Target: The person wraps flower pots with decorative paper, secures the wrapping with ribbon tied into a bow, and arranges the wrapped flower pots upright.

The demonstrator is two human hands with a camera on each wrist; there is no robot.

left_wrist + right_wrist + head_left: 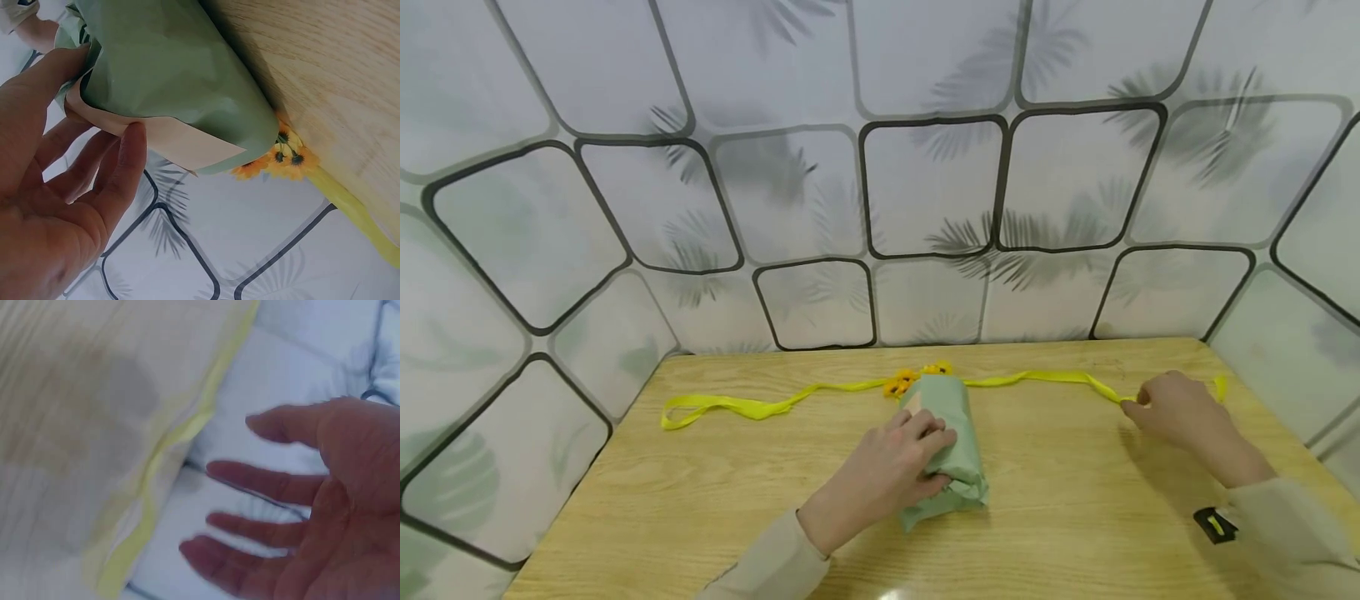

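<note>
Pale walls (932,183), patterned with rounded black and grey outlines and shadowy leaves, were set behind and on both sides of a light wood-grain table (1060,483). At the left of the tabletop, a yellow ribbon (745,407) was folded into a loop, and its length was stretched rightward across the far part of the table. Nearer the front, a left hand (887,462), cuffed by a pale sleeve (775,562), was laid over the green package (955,425) just right of the table's middle. Its fingers were bent, and the package was pinched between thumb and fingers; in the left wrist view, a beige strip (169,140) along the package was touched by a fingertip. Orange-yellow flowers (901,383) were seen just beside the package's far end, where the ribbon was partly hidden. Farther right, the ribbon was shown again, running to a right hand (1180,417) held near its far-right end. That hand's fingers were spread apart in the right wrist view; whether the ribbon was touched by them could not be told. Near the right sleeve (1292,529), a small black object (1216,526) with a yellow-green patch was seen on the table.
</note>
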